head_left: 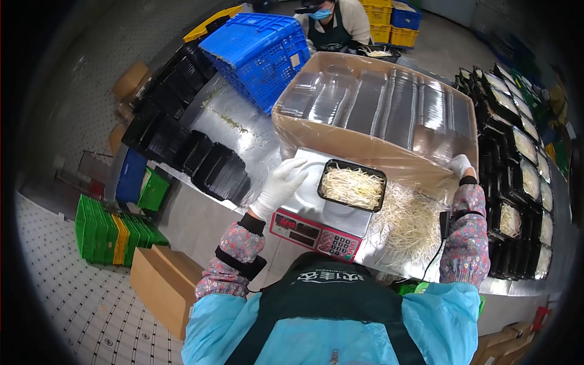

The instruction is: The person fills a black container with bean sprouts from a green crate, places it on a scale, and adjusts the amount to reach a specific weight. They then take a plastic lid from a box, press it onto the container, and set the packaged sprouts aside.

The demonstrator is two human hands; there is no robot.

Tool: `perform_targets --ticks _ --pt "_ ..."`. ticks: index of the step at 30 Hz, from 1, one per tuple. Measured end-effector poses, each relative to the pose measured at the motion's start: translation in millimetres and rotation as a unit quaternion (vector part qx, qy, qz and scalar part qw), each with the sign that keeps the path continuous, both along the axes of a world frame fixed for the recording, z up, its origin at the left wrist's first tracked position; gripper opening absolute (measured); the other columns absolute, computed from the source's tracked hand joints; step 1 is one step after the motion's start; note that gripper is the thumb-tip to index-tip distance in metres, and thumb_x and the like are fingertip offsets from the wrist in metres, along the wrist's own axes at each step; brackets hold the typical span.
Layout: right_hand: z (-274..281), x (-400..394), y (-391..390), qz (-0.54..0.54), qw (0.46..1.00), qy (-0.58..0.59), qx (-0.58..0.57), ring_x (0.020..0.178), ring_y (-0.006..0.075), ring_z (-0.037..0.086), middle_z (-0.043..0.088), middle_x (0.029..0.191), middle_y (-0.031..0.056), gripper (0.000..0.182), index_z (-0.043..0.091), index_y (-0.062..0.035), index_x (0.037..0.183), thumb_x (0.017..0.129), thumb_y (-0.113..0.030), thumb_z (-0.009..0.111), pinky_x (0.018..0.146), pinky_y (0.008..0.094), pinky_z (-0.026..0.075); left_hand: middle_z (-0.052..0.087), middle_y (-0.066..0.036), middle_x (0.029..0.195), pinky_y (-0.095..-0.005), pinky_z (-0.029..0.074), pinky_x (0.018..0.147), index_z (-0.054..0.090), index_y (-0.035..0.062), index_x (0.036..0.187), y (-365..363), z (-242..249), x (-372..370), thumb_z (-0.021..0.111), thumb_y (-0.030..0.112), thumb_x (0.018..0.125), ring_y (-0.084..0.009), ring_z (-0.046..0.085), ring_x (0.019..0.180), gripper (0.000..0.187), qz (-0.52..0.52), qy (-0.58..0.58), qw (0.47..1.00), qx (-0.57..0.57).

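Note:
A black tray (352, 185) filled with bean sprouts sits on the metal plate of a red digital scale (317, 235). My left hand (281, 187), in a white glove, is at the plate's left side with its fingers stretched out and holding nothing. Beyond the scale stands a big cardboard box (371, 149) lined with plastic film and packed with stacks of clear plastic lids (398, 103). My gloved right hand (460, 166) is at the near right corner of this box; its fingers are mostly hidden. A loose heap of bean sprouts (410, 222) lies right of the scale.
Stacked black trays (219, 170) line the table's left side. A blue crate (258, 55) stands behind them. Filled trays (517, 152) are piled high at the right. Across the table is a person (334, 30) in a mask and apron. Green crates (115, 234) stand on the floor.

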State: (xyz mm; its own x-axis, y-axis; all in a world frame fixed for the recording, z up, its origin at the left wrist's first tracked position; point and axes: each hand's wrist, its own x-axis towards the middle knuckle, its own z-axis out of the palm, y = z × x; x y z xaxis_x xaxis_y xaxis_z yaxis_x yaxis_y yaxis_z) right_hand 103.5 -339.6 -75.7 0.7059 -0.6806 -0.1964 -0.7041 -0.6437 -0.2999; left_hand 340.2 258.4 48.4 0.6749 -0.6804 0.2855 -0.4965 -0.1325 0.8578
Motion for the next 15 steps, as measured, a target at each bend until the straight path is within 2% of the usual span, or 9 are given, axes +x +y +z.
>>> perform_targets --ticks 2,3,4,6,8,10,12,14,15 --pt "-10 -13 -18 -0.038 0.974 -0.172 0.145 0.06 0.0207 0.067 0.071 0.069 0.0129 0.015 0.072 -0.0006 0.071 0.075 -0.014 0.069 0.055 0.0343 0.051 0.061 -0.01 0.126 -0.027 0.046 0.099 0.061 -0.0012 0.127 11 2 3 0.064 0.002 0.092 -0.0157 0.059 0.115 0.035 0.002 0.053 0.999 -0.006" --pt "12 -14 -1 -0.099 0.957 -0.202 0.185 0.057 0.0188 0.064 0.067 0.065 0.0104 0.015 0.071 -0.0002 0.069 0.075 -0.013 0.069 0.051 0.0329 0.048 0.063 -0.009 0.123 -0.0256 0.047 0.098 0.061 -0.0015 0.126 17 1 5 0.063 0.003 0.094 -0.0138 0.06 0.113 0.032 0.019 0.073 0.997 -0.011" --pt "47 -19 17 -0.161 0.934 -0.229 0.224 0.053 0.0169 0.061 0.063 0.06 0.0078 0.015 0.069 0.0003 0.066 0.074 -0.012 0.068 0.046 0.0316 0.045 0.066 -0.008 0.12 -0.0251 0.048 0.098 0.063 -0.0016 0.124 22 12 3 0.063 0.004 0.095 -0.0123 0.061 0.112 0.029 0.034 0.018 0.999 0.005" --pt "62 -36 -3 -0.14 0.932 -0.236 0.237 0.048 0.0133 0.053 0.056 0.057 0.0018 0.011 0.07 -0.0014 0.072 0.077 -0.009 0.063 0.04 0.0302 0.038 0.068 -0.008 0.117 -0.0252 0.049 0.096 0.064 -0.0013 0.123 32 15 5 0.062 0.005 0.095 -0.0121 0.062 0.109 0.028 0.058 0.095 0.993 -0.036" --pt "127 -44 36 -0.173 0.946 -0.24 0.135 0.045 0.0086 0.046 0.05 0.059 -0.0028 0.024 0.071 -0.0015 0.099 0.079 -0.007 0.059 0.038 0.0271 0.034 0.067 -0.009 0.118 -0.0246 0.05 0.094 0.063 -0.0017 0.124 39 23 4 0.061 0.007 0.097 -0.0117 0.063 0.107 0.029 0.073 0.107 0.991 -0.041" --pt "170 -65 53 -0.196 0.925 -0.303 0.115 0.048 0.0048 0.045 0.052 0.067 -0.0047 0.045 0.062 -0.0053 0.127 0.082 -0.009 0.058 0.039 0.022 0.033 0.067 -0.006 0.119 -0.0224 0.051 0.088 0.06 -0.0014 0.129 40 27 6 0.063 0.01 0.096 -0.0094 0.063 0.103 0.035 0.073 0.2 0.971 -0.106" --pt "212 -78 87 -0.121 0.91 -0.387 0.081 0.057 0.0027 0.049 0.052 0.073 -0.006 0.053 0.055 -0.007 0.138 0.085 -0.008 0.056 0.042 0.017 0.034 0.067 -0.007 0.119 -0.0238 0.051 0.088 0.058 -0.0024 0.13 36 33 6 0.062 0.013 0.098 -0.0106 0.063 0.103 0.035 0.057 0.208 0.97 -0.111" --pt "242 -73 137 -0.037 0.886 -0.452 0.097 0.064 0.0018 0.052 0.057 0.081 -0.0053 0.049 0.056 -0.0078 0.137 0.088 -0.008 0.056 0.047 0.0142 0.036 0.064 -0.013 0.125 -0.0273 0.052 0.089 0.052 -0.0017 0.138 23 43 1 0.055 0.025 0.103 -0.0171 0.064 0.107 0.044 0.03 0.225 0.964 -0.137" --pt "260 -63 178 0.002 0.888 -0.441 0.132 0.067 0.0029 0.053 0.059 0.085 -0.0043 0.046 0.058 -0.0075 0.135 0.089 -0.006 0.058 0.052 0.0149 0.039 0.064 -0.013 0.125 -0.0273 0.052 0.089 0.052 -0.0017 0.138 16 42 -1 0.055 0.025 0.103 -0.0171 0.064 0.107 0.044 0.022 0.224 0.965 -0.137"
